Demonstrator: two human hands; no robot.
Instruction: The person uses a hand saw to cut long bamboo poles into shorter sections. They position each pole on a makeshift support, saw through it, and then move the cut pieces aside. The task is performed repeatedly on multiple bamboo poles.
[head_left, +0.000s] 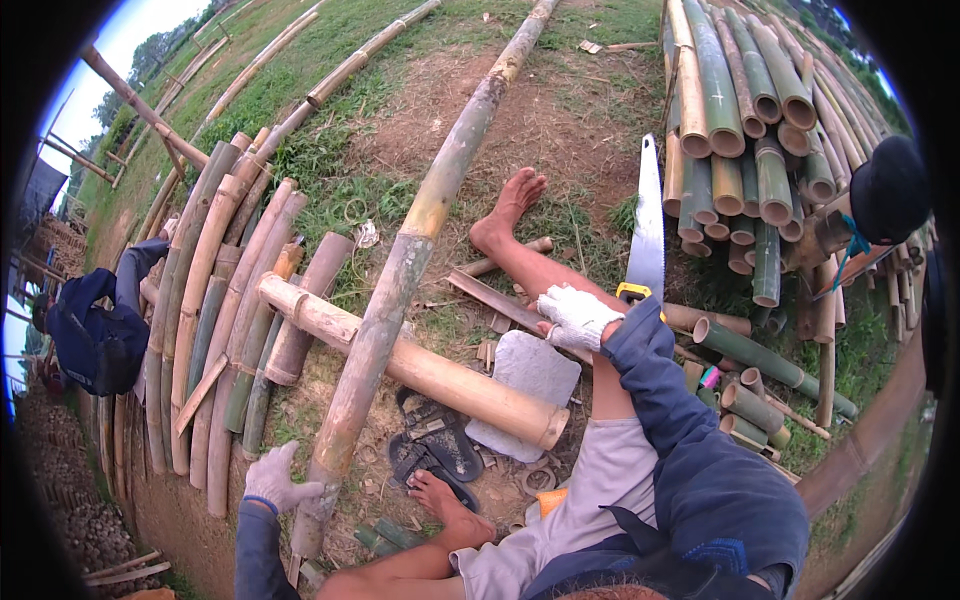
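My left hand point(279, 478), in a pale work glove, is beside the lower end of a long bamboo pole point(400, 265). Its fingers are apart, and the thumb reaches to the pole. The pole slants away from me and lies across a shorter, thick bamboo piece point(470, 385). My right hand point(575, 317), in a white glove, lies over my right shin with its fingers stretched out. By that wrist is a handsaw point(648, 215) with a yellow and black handle, blade pointing away. My sleeve partly hides the handle, and I see no fingers around it.
Stacked bamboo poles point(745, 140) fill the far right; more bamboo lengths point(225, 330) lean at left near a bent-over person point(100, 325). A grey stone slab point(525, 390) and black sandals point(435, 440) lie between my feet. Cut bamboo pieces point(750, 355) lie at right.
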